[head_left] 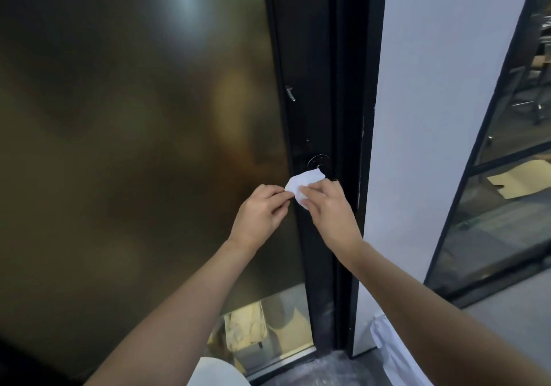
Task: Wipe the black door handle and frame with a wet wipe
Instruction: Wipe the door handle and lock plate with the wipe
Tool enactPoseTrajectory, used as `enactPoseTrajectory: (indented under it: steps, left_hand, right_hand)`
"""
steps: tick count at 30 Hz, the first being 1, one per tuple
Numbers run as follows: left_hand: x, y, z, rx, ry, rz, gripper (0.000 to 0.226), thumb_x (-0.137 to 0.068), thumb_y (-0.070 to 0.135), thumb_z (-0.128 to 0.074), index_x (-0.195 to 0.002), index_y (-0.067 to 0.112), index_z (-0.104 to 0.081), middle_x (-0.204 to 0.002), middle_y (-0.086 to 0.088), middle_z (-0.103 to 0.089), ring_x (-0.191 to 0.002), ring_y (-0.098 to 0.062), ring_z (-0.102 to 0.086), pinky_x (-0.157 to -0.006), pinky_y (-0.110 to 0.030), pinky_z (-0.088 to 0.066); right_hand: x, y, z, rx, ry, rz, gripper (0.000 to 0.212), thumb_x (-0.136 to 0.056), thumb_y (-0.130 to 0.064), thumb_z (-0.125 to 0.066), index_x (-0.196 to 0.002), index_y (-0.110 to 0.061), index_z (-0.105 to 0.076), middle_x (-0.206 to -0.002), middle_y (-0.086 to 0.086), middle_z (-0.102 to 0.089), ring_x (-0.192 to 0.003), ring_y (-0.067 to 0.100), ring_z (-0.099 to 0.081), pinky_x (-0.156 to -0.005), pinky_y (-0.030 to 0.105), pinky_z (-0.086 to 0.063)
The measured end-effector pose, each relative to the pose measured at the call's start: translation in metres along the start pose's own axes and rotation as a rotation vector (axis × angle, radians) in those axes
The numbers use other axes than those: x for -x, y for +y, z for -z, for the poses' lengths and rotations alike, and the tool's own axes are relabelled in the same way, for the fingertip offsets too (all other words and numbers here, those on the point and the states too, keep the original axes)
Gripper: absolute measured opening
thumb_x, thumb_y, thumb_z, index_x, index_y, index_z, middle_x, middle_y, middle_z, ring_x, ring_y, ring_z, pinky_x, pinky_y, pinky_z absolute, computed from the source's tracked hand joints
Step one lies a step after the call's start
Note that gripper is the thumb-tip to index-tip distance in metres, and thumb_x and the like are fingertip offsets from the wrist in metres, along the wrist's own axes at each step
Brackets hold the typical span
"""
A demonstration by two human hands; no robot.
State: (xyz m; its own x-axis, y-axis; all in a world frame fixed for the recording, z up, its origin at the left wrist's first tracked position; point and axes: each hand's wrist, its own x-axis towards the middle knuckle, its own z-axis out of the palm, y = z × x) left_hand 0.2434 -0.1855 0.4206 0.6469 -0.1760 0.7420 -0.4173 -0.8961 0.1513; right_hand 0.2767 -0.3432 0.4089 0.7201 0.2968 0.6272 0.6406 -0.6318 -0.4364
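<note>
A white wet wipe is held between both hands in front of the black door frame. My left hand pinches its left corner. My right hand grips its lower right part. The wipe's top edge reaches up just below a round black lock knob on the frame. The handle itself is hidden behind the wipe and my right hand. A small metal latch sticks out higher on the frame.
Frosted bronze door glass fills the left. A white wall stands to the right of the frame, then a black-framed glass partition. White plastic wrapping lies on the floor by the wall's base.
</note>
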Motion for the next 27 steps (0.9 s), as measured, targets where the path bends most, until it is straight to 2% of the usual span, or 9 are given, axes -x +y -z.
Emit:
enactPoseTrajectory:
  steps: [3,7,9,13,16,19,22,24,27]
  left_hand:
    - [-0.001,0.003,0.004,0.042,-0.028,0.048,0.018,-0.078,0.009,-0.068,-0.094,0.008,-0.075,-0.087,-0.004,-0.072,-0.080,-0.017,-0.063,-0.074,-0.022,-0.048]
    - [-0.004,0.007,0.009,0.097,-0.040,0.122,0.016,-0.076,0.008,-0.070,-0.090,0.005,-0.076,-0.086,-0.008,-0.073,-0.080,-0.023,-0.067,-0.079,-0.022,-0.048]
    - [-0.004,0.007,0.009,0.114,-0.037,0.156,0.016,-0.075,0.006,-0.073,-0.090,0.004,-0.076,-0.087,-0.009,-0.074,-0.081,-0.022,-0.067,-0.082,-0.020,-0.047]
    - [-0.003,0.007,0.010,0.128,-0.041,0.181,0.016,-0.073,0.005,-0.075,-0.089,0.004,-0.076,-0.087,-0.008,-0.074,-0.082,-0.020,-0.067,-0.080,-0.012,-0.046]
    - [-0.003,0.008,0.011,0.157,-0.038,0.217,0.015,-0.074,0.006,-0.075,-0.089,0.005,-0.076,-0.088,-0.008,-0.074,-0.085,-0.018,-0.066,-0.082,-0.007,-0.043]
    - [-0.005,0.009,0.012,0.178,-0.021,0.262,0.014,-0.074,0.007,-0.075,-0.089,0.005,-0.076,-0.088,-0.008,-0.074,-0.086,-0.014,-0.065,-0.081,-0.005,-0.043]
    - [-0.008,0.011,0.013,0.192,-0.034,0.288,0.014,-0.075,0.007,-0.075,-0.089,0.006,-0.076,-0.088,-0.007,-0.073,-0.087,-0.015,-0.066,-0.081,-0.008,-0.045]
    - [-0.010,0.013,0.016,0.189,-0.063,0.314,0.014,-0.076,0.009,-0.075,-0.090,0.007,-0.076,-0.090,-0.006,-0.073,-0.087,-0.013,-0.066,-0.081,-0.008,-0.046]
    - [-0.014,0.014,0.020,0.208,-0.116,0.386,0.015,-0.077,0.012,-0.075,-0.091,0.009,-0.076,-0.090,-0.003,-0.072,-0.086,-0.011,-0.065,-0.081,-0.008,-0.046]
  right_hand:
    - [-0.005,0.011,0.008,-0.073,0.050,-0.106,0.026,-0.090,-0.006,-0.056,-0.114,-0.006,-0.067,-0.114,0.011,-0.059,-0.111,0.024,-0.050,-0.083,0.024,-0.044]
    - [-0.006,0.017,0.013,-0.197,0.155,-0.262,0.024,-0.092,-0.006,-0.053,-0.111,-0.006,-0.066,-0.117,0.010,-0.056,-0.109,0.015,-0.052,-0.087,0.014,-0.037]
    - [-0.003,0.007,0.006,-0.185,0.113,-0.232,0.024,-0.091,-0.007,-0.055,-0.113,-0.004,-0.065,-0.117,0.013,-0.055,-0.100,0.005,-0.051,-0.085,0.009,-0.037]
    - [0.004,-0.002,-0.008,-0.065,0.032,-0.012,0.025,-0.081,0.004,-0.064,-0.105,0.001,-0.069,-0.098,0.016,-0.064,-0.094,0.031,-0.060,-0.073,0.040,-0.057]
    - [0.000,0.005,0.003,-0.166,0.083,-0.165,0.024,-0.090,-0.003,-0.053,-0.109,-0.004,-0.068,-0.113,0.013,-0.062,-0.108,0.027,-0.055,-0.092,0.025,-0.043]
    - [-0.009,0.002,0.011,-0.172,0.074,-0.244,0.029,-0.094,-0.006,-0.045,-0.116,0.001,-0.062,-0.127,0.018,-0.057,-0.121,0.031,-0.050,-0.098,0.023,-0.035]
    - [-0.021,-0.007,0.015,-0.196,0.046,-0.345,0.028,-0.096,-0.007,-0.042,-0.101,0.014,-0.060,-0.111,0.034,-0.059,-0.095,0.038,-0.058,-0.074,0.031,-0.044]
    - [-0.030,-0.006,0.012,-0.085,0.020,-0.397,0.027,-0.097,-0.015,-0.041,-0.083,0.005,-0.053,-0.088,0.021,-0.056,-0.075,0.023,-0.050,-0.055,0.021,-0.033]
    - [-0.048,0.001,0.010,-0.052,-0.103,-0.536,0.025,-0.096,-0.021,-0.044,-0.090,0.000,-0.056,-0.081,0.011,-0.049,-0.072,0.022,-0.047,-0.051,0.024,-0.031]
